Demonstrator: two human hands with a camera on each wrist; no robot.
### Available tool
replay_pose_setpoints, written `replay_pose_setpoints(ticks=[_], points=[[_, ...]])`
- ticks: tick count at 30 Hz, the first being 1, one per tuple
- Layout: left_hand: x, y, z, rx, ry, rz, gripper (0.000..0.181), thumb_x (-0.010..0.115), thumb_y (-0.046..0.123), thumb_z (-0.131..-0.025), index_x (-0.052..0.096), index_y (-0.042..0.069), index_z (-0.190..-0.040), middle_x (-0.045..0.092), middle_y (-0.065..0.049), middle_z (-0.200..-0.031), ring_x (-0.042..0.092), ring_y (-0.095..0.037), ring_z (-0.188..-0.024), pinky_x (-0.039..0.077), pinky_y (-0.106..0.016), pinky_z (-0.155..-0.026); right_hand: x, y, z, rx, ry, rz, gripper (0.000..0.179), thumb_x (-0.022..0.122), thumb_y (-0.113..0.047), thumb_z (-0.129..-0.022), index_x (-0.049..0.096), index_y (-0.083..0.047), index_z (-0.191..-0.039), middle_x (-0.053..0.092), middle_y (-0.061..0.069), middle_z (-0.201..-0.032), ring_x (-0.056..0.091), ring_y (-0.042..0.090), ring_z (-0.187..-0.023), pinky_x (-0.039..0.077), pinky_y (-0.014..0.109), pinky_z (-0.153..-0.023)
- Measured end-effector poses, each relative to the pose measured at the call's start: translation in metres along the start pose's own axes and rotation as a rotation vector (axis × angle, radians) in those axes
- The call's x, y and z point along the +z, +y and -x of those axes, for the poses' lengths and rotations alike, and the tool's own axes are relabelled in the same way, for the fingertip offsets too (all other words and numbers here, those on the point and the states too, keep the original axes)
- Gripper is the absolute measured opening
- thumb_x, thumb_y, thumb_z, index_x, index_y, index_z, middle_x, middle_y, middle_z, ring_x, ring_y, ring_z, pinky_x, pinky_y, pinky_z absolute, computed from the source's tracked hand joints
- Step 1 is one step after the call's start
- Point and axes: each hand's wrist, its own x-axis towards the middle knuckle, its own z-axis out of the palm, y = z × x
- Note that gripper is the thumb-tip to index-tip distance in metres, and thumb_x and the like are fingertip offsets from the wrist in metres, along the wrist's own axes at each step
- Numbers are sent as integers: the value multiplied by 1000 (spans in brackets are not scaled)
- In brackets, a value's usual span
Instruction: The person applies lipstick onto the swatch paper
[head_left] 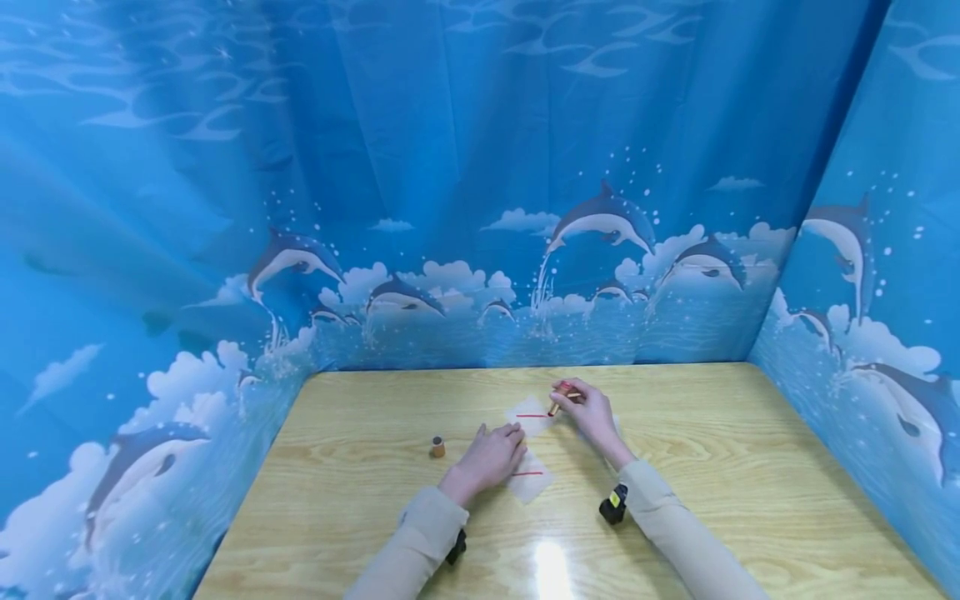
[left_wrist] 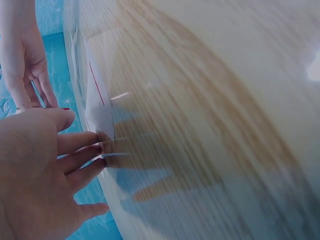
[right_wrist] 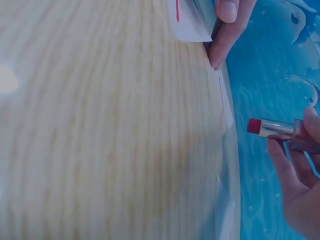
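My right hand [head_left: 587, 410] pinches a lipstick [head_left: 557, 404] with a red tip and metallic tube; the right wrist view shows the lipstick [right_wrist: 277, 130] raised off the table. Below its tip in the head view lies a small white paper [head_left: 534, 427] bearing a red line. My left hand [head_left: 491, 456] rests with extended fingers at that paper's near edge. Partly under the left hand is a second white paper [head_left: 531, 489], also marked with a red line. Left of that hand stands a small brown cylinder [head_left: 438, 447] with a dark top, seemingly the lipstick cap.
Another piece of white paper [right_wrist: 225, 215] lies beside the right hand, mostly hidden by it in the head view. The wood-grain table [head_left: 360, 517] meets a blue dolphin-print curtain [head_left: 465, 167] at the back and sides.
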Motion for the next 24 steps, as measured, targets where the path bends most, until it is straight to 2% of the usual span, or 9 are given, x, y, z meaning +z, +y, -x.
replay_pose_setpoints(ticks=[4,10,15,19,24], points=[[0,1,0,-4,11,-5,42,45,30,-109,56,8,-144,52,-8,-151,48,-25,-140,34,-60,-117,-4,0,3,14,17,-62,20,79,-15,-90,74,1,-100,73,18,-115,67,3,-79,57,16,-71],[-2,2,1,4,39,-10,41,46,29,-109,59,7,-140,53,-10,-149,47,-27,-140,34,-61,-116,-10,-1,6,37,7,-164,23,78,-13,-91,72,5,-104,71,23,-118,66,1,-81,61,22,-75],[-1,2,0,9,76,-24,39,45,29,-109,61,6,-137,52,-10,-150,45,-28,-142,34,-61,-116,-15,-1,9,46,1,-174,25,76,-12,-92,70,8,-105,69,24,-121,67,3,-81,61,24,-76],[-1,3,0,7,90,-36,42,44,31,-109,58,7,-140,50,-11,-152,44,-29,-142,34,-60,-117,-20,0,12,55,-5,-183,28,76,-12,-92,70,9,-110,69,25,-120,70,7,-80,62,26,-76],[-2,1,0,1,129,-13,43,46,32,-108,57,8,-141,52,-12,-150,46,-30,-141,34,-59,-117,-27,1,16,88,-6,-195,33,75,-14,-93,68,8,-116,68,25,-122,69,4,-82,62,27,-79]])
